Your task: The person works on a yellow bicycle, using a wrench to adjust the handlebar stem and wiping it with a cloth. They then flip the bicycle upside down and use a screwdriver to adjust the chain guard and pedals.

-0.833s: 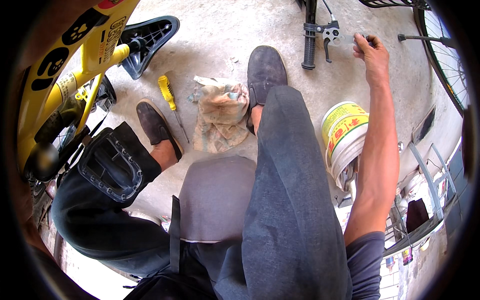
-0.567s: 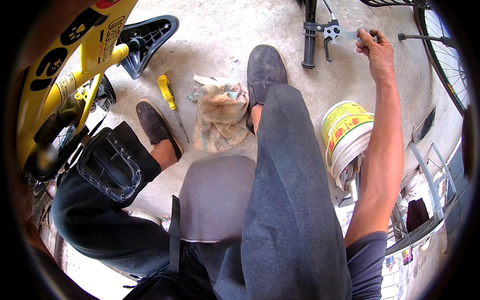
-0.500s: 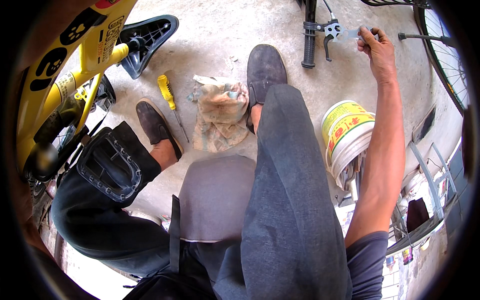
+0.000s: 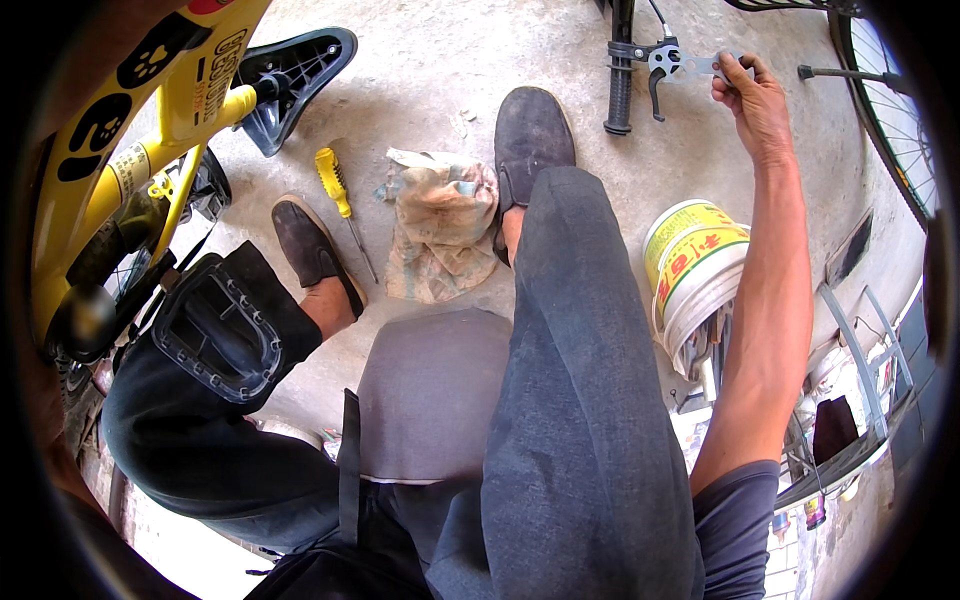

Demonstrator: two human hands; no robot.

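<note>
My right hand reaches out to the far right, thumb and fingers pinched on one end of a flat grey multi-hole bike wrench. The wrench's other end lies at a black brake lever; whether it grips a nut there is too small to tell. That lever is clamped on a handlebar beside its black ribbed grip. My left hand does not show; only a dark strip of arm runs along the left rim.
A yellow bicycle frame with a black saddle stands at the left. On the concrete lie a yellow-handled screwdriver and a stained rag. A tipped white bucket holds tools beside my right forearm. A bicycle wheel is at the far right.
My right hand has shifted very slightly left and the wrench has turned a little, showing more of its holes. Everything else is the same.
</note>
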